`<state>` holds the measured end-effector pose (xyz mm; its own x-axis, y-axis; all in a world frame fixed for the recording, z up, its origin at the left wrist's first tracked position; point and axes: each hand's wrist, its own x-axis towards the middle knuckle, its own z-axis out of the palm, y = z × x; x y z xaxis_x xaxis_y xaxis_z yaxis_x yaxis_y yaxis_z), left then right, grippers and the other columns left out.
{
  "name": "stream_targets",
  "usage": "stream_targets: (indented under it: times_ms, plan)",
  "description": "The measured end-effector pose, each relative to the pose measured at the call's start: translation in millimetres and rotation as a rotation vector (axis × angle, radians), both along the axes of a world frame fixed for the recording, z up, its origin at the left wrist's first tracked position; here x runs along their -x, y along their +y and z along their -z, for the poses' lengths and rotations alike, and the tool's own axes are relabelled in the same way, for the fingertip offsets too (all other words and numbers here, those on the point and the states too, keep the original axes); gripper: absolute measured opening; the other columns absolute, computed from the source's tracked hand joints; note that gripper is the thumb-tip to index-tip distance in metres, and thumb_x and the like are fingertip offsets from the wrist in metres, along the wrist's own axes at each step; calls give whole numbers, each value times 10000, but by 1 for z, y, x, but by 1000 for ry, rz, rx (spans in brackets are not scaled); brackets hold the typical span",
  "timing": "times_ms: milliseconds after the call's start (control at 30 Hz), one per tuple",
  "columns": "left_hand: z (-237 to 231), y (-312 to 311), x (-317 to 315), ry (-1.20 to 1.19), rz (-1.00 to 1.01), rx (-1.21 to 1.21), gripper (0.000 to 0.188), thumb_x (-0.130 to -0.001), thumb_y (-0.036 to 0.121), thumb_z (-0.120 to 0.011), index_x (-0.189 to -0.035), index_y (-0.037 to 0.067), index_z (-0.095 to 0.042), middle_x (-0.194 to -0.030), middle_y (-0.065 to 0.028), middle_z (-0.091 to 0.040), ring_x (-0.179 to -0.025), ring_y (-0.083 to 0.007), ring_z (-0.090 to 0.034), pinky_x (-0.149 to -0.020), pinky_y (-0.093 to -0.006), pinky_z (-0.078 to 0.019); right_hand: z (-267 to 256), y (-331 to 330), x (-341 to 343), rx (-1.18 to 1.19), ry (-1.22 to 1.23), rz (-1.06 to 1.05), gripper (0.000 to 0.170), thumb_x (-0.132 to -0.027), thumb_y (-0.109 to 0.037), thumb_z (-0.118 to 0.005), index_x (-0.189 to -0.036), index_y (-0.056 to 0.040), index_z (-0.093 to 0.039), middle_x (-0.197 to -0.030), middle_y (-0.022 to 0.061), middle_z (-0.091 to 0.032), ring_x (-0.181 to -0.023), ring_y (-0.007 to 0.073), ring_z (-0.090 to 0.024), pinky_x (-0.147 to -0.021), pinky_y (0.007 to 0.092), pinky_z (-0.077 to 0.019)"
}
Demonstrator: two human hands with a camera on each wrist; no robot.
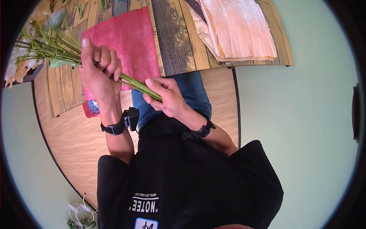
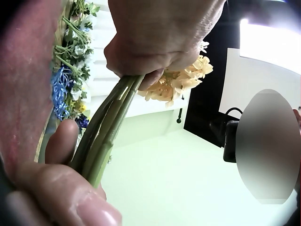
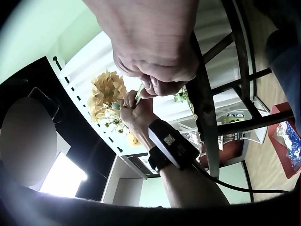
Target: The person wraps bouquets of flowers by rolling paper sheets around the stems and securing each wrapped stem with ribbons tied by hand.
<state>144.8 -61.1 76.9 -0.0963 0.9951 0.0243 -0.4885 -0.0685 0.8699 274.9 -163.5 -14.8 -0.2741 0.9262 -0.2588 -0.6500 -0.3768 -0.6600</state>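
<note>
My left hand (image 1: 100,72) grips a bunch of flowers by its green stems (image 2: 106,127), just below the blooms. Peach-coloured flowers (image 3: 107,94) and a pale bud (image 1: 57,18) spread out past this hand, at the upper left of the head view. Lower down, my right hand (image 1: 171,98) holds the stem ends between thumb and fingers, above my lap. Between the two hands a short length of bare stems shows, slanting down to the right. In the left wrist view the right thumb and fingers (image 2: 70,188) lie around the lower stems.
Pink wrapping paper (image 1: 129,42) lies on the wooden table (image 1: 171,34) ahead of me. To the right sits a stack of pale pink sheets (image 1: 238,30). Below the table edge stands a red bin (image 3: 282,150) with blue and clear scraps. More flowers and blue ribbon (image 2: 60,92) lie on the table.
</note>
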Motion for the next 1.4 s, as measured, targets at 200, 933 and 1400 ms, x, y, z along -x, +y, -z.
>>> stream_targets:
  times_ms: [200,933,1400]
  plan:
    - [-2,-3,3,16,29,13,519,-1044,390,-518,-642,164,-279,-532,49,-211,-419,-70,-185,-336,-254,-160,5,-2,-5,-69,-19,-70,409,-1070,-330,-508,-1186,41,-634,-738,88,-619,-441,34,-377,-392,203,-272]
    - [-2,-6,-6,32,4,73,573,-1042,399,-508,-588,187,-229,-522,54,-174,-406,-69,-176,-347,-267,-146,9,-13,4,-397,-546,91,445,-1071,-364,-504,-1103,43,-680,-604,-41,-454,-521,28,-387,-465,219,-319]
    - [-14,-1,7,4,36,83,435,-1045,377,-529,-708,143,-385,-543,64,-237,-411,-51,-192,-360,-253,-127,-2,-13,24,-372,-431,88,409,-1083,-357,-478,-1042,14,-647,-598,-55,-415,-504,16,-369,-459,214,-298]
